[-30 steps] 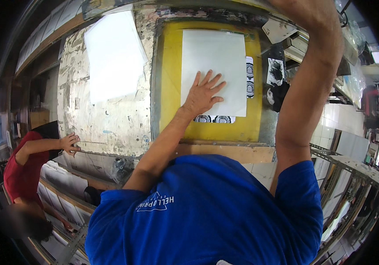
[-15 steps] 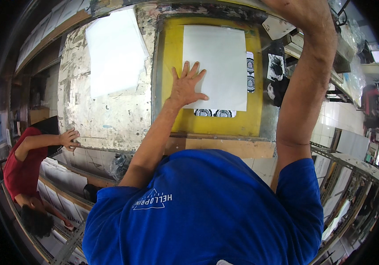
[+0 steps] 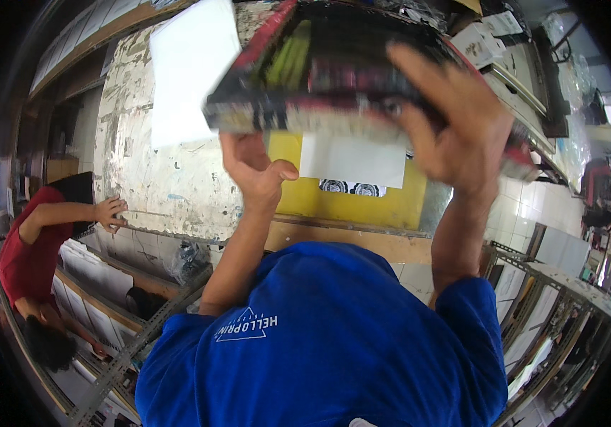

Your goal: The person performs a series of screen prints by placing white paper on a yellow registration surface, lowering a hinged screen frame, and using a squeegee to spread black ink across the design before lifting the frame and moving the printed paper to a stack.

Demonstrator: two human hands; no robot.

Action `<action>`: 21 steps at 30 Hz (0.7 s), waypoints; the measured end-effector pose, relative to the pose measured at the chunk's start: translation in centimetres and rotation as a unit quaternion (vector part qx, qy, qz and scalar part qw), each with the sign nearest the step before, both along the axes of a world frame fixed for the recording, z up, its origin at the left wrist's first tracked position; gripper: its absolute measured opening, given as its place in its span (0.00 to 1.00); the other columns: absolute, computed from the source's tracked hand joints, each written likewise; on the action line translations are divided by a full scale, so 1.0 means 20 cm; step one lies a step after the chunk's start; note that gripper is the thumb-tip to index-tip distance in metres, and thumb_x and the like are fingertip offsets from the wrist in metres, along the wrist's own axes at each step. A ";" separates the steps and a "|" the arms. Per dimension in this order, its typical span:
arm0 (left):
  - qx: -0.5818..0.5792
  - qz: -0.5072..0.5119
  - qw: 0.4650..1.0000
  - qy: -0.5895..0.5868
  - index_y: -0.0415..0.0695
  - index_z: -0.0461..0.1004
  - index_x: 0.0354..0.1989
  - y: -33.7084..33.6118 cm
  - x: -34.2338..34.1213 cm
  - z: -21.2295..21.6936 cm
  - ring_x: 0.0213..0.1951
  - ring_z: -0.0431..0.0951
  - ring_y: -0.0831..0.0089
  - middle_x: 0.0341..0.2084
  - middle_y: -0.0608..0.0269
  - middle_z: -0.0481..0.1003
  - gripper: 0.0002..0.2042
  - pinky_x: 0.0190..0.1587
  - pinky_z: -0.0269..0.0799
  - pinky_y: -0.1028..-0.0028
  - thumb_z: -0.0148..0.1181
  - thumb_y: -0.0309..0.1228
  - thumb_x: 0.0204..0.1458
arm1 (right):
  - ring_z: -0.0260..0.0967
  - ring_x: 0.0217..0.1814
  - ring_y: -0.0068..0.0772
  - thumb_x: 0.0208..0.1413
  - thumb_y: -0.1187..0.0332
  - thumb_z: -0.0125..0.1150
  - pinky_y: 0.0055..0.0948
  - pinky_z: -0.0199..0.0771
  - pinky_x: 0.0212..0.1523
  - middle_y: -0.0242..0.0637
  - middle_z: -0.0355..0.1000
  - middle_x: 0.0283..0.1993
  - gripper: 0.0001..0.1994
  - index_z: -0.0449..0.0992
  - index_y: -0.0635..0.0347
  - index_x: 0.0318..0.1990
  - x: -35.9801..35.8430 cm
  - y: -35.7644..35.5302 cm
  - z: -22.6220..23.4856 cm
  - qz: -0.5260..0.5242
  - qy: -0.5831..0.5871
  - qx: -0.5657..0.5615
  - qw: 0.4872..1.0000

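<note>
A screen printing frame (image 3: 341,89), dark and ink-stained with red and black marks on its edges, is tilted above the table and blurred by motion. My right hand (image 3: 458,124) grips its right part, with a finger and the thumb over the edge. My left hand (image 3: 252,167) is below the frame's near left edge. Its thumb is spread apart, and its fingertips are hidden behind the frame. Under the frame, a white sheet (image 3: 352,160) lies on a yellow board (image 3: 398,203). Black-and-white printed emblems (image 3: 352,187) show along the sheet's near edge.
Loose white sheets (image 3: 195,78) lie on the paint-spotted table (image 3: 177,181) at left. A person in a red shirt (image 3: 31,235) rests a hand on that table's near left corner. Metal shelving (image 3: 555,285) stands at right. Clear plastic (image 3: 572,107) hangs at far right.
The frame has come into view, held by my right hand, which moved down from the top edge. My left hand has left the white sheet and moved slightly left and nearer.
</note>
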State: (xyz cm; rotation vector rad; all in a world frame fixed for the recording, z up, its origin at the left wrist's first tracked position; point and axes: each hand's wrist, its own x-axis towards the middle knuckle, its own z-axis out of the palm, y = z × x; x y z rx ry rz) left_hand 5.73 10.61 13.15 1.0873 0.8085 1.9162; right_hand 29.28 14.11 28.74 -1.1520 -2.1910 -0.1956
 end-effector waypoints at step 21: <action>-0.209 0.089 0.801 0.554 0.38 0.75 0.59 -0.44 -0.29 -0.67 0.67 0.59 0.43 0.70 0.42 0.60 0.48 0.68 0.55 0.48 0.85 0.39 0.18 | 0.64 0.54 0.41 0.34 0.71 0.73 0.49 0.56 0.58 0.37 0.67 0.46 0.40 0.74 0.42 0.64 -0.09 -0.12 -1.14 -0.074 -0.045 -0.290 0.953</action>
